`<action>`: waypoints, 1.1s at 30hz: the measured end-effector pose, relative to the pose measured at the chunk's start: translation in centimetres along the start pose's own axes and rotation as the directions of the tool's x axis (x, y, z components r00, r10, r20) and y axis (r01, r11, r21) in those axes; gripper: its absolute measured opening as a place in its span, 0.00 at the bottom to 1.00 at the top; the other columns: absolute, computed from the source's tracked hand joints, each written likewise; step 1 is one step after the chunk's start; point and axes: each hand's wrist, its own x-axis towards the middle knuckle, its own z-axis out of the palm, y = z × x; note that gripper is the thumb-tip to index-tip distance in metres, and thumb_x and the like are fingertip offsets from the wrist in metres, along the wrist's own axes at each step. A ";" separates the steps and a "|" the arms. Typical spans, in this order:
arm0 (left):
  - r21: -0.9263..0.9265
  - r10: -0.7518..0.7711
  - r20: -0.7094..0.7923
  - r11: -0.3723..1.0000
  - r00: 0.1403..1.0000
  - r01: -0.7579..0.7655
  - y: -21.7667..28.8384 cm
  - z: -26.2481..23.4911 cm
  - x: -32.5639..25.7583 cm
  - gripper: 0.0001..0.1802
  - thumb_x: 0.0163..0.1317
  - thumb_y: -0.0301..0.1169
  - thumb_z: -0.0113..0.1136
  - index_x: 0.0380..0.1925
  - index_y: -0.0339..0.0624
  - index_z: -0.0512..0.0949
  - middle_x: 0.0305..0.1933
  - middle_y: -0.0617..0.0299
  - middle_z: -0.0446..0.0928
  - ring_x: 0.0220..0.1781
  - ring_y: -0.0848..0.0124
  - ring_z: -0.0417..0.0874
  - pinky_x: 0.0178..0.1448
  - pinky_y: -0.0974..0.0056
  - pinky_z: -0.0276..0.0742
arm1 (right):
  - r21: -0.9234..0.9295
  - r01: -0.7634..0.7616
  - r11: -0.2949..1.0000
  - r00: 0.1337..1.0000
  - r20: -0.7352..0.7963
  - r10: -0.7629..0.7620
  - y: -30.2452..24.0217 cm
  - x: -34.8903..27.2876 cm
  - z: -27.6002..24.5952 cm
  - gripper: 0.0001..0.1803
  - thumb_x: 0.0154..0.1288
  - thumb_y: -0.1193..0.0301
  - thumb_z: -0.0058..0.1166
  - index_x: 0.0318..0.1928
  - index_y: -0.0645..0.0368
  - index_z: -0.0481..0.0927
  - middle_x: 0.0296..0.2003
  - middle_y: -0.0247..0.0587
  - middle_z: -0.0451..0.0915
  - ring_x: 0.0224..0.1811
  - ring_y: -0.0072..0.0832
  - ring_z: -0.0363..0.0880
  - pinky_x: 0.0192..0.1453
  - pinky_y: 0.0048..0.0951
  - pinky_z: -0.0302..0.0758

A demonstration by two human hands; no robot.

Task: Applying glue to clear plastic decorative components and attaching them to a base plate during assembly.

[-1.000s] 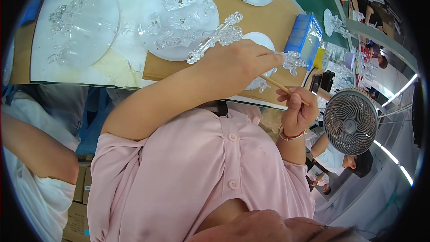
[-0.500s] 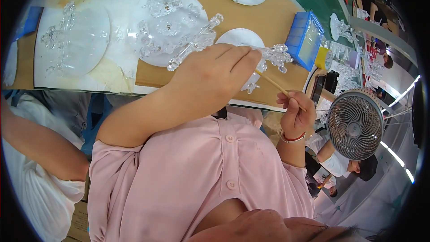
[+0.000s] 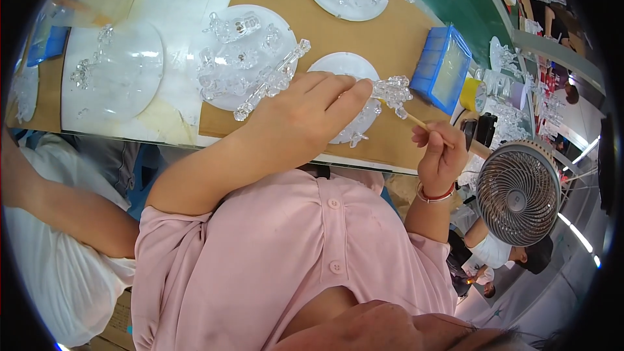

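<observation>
Neighbour's arm (image 3: pixel 58 214): bare forearm and white sleeve at the far left, below the worktop's near edge; belongs to another person, not engaged with the piece.
Round clear plate, left (image 3: pixel 123 71): lies flat on white paper near the worktop's left end, a few small glass bits at its rim (probably parked there as stock).
Centre plate (image 3: pixel 221 58): holds a heap of clear glass figures, kept within reach of the left hand.
Worktop (image 3: pixel 325 32): brown board surface; near edge runs just ahead of the pink shirt.
Left hand (image 3: pixel 305 114): fingers closed around a clear glass cross ornament (image 3: pixel 273 81), lifted above the worktop's near edge; one arm of the cross sticks out past the knuckles toward the centre plate, the other end (image 3: pixel 390 91) shows beyond the fingertips. Held tilted, apparently so the exposed end faces the other hand.
White dish (image 3: pixel 348 65): under the held piece, mostly hidden by the hand.
Right hand (image 3: pixel 442 153): pinched shut on a thin wooden stick (image 3: pixel 422 123), tip touching the ornament's exposed end (pencil-like hold, suited to fine dabbing).
Blue tray (image 3: pixel 445 68): towards the worktop's right edge, just beyond the stick.
Desk fan (image 3: pixel 518 194): off the right end, below worktop level.
</observation>
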 end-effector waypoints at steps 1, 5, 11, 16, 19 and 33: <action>0.002 0.001 -0.001 1.000 1.000 -0.001 -0.1 -0.1 0.1 0.21 0.47 0.22 0.57 0.45 0.40 0.77 0.40 0.61 0.80 0.37 0.65 0.82 0.37 0.65 0.77 | 0.028 -0.026 0.999 1.000 -0.005 0.026 0.3 0.3 -0.1 0.11 0.71 0.67 0.45 0.41 0.64 0.69 0.28 0.47 0.79 0.24 0.24 0.77 0.28 0.20 0.74; -0.005 -0.008 0.010 1.000 1.000 0.008 -0.1 0.1 0.1 0.20 0.47 0.22 0.57 0.45 0.39 0.77 0.40 0.60 0.80 0.36 0.64 0.82 0.37 0.64 0.77 | 0.095 -0.021 0.995 0.999 0.030 0.018 1.6 0.0 -1.0 0.11 0.71 0.66 0.46 0.41 0.64 0.70 0.28 0.47 0.79 0.24 0.24 0.77 0.28 0.21 0.73; 0.008 0.015 0.027 1.000 1.000 -0.015 -0.3 0.1 0.4 0.21 0.49 0.22 0.56 0.47 0.39 0.76 0.42 0.60 0.79 0.40 0.65 0.81 0.41 0.63 0.76 | 0.133 -0.008 0.991 1.000 -0.017 0.010 2.2 0.4 -0.4 0.12 0.71 0.65 0.47 0.41 0.64 0.69 0.27 0.46 0.79 0.24 0.25 0.77 0.27 0.22 0.72; 0.028 0.017 0.008 0.999 1.000 -0.017 -0.2 0.5 0.2 0.21 0.49 0.23 0.55 0.47 0.38 0.75 0.42 0.60 0.79 0.39 0.66 0.81 0.41 0.64 0.76 | 0.096 -0.018 0.995 0.987 -0.155 0.033 2.9 -0.4 -2.1 0.13 0.71 0.64 0.47 0.40 0.63 0.69 0.26 0.46 0.78 0.23 0.25 0.75 0.27 0.21 0.72; 0.026 0.024 -0.053 0.999 0.998 -0.022 -0.2 1.1 0.7 0.19 0.48 0.21 0.56 0.44 0.37 0.77 0.38 0.59 0.80 0.35 0.66 0.81 0.37 0.65 0.76 | 0.120 0.134 0.984 0.902 -0.426 -0.071 3.4 -0.7 -3.8 0.12 0.72 0.65 0.44 0.40 0.63 0.69 0.25 0.46 0.77 0.21 0.24 0.72 0.25 0.20 0.70; 0.027 -0.057 -0.131 0.998 0.990 0.061 0.9 1.4 2.3 0.18 0.53 0.20 0.61 0.46 0.37 0.76 0.42 0.54 0.79 0.37 0.61 0.81 0.37 0.63 0.78 | 0.095 -0.066 0.993 0.846 -0.522 0.106 5.6 0.4 -5.3 0.06 0.70 0.73 0.45 0.38 0.64 0.69 0.26 0.42 0.79 0.22 0.17 0.73 0.27 0.15 0.70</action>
